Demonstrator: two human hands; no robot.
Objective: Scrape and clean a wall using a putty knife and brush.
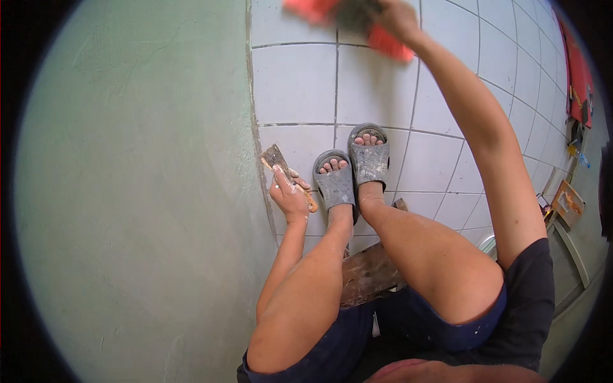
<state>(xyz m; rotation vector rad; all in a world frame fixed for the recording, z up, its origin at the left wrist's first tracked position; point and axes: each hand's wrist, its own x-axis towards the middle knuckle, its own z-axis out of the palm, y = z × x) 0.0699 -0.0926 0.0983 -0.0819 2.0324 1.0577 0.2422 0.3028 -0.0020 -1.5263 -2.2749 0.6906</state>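
My left hand (290, 195), spotted with white, is closed around a putty knife (274, 156). Its stained, broad blade points up and left near the wall's foot, and the end of its wooden handle shows below my fingers. Far off at the top, my right hand (399, 22) grips a red and dark thing (391, 46), blurred by motion and cut by the picture's edge. Whether that is a cloth or a brush I cannot tell. It is over the white tiled floor (294, 83), close to the green wall (140, 191).
My feet, in grey splattered sandals (370, 163), rest on the tiles between my hands. Beneath my legs is a low, stained wooden stool (370, 274). To the right are a red item (578, 76), a clear bottle (581, 156) and a wooden box-like thing (567, 204).
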